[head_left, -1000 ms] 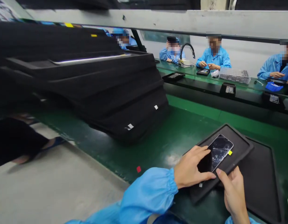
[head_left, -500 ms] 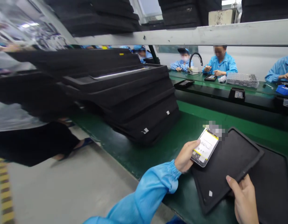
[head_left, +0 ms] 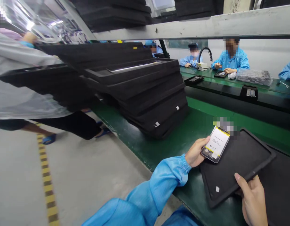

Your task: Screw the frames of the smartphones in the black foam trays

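Observation:
My left hand [head_left: 197,152] grips an opened phone [head_left: 216,145] by its near left edge, thumb on top. Its inside faces up and shows a white battery with yellow strips; the far end is blurred out. Beneath and to the right of the phone is a shallow black foam tray [head_left: 239,163] with a raised rim and a small white sticker at its near corner. My right hand [head_left: 251,196] pinches the tray's near right edge, thumb above and fingers underneath. A second black tray [head_left: 280,185] lies under and to the right of the first.
A tall stack of black foam trays [head_left: 145,100] stands on the green table [head_left: 173,147] to the left. Across the conveyor, seated co-workers [head_left: 234,58] handle parts. Black boxes [head_left: 249,92] sit on the belt. At far left, a person [head_left: 22,84] bends beside more trays.
The view has shifted left and slightly down, so the scene sits further right. Both hands keep their holds on the phone and tray. The person at far left has moved in the aisle.

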